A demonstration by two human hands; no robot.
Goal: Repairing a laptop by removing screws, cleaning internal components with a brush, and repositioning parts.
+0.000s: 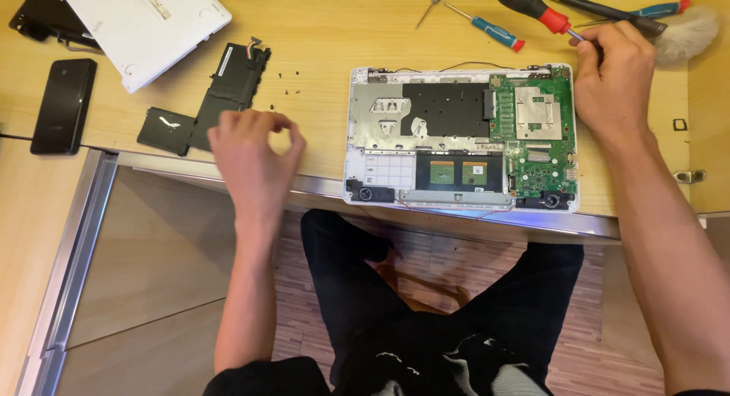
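Observation:
An opened white laptop base (365,179) lies on the wooden table, its green circuit board (538,130) on the right side. My right hand (614,80) rests at the laptop's far right corner, fingers closed around the metal shaft of a red-and-black screwdriver (532,7). My left hand (255,156) hovers left of the laptop, fingers loosely curled with thumb and fingertips pinched together; whether it holds a screw is too small to tell. Beside that hand lies a black L-shaped battery (213,99), with small dark screws (283,88) scattered close by.
A white laptop cover (144,23) and a black phone (63,103) lie at the far left. Blue-handled screwdrivers (494,27) and a fluffy brush (684,31) sit at the back right. The table's metal-trimmed front edge (190,164) runs near my knees.

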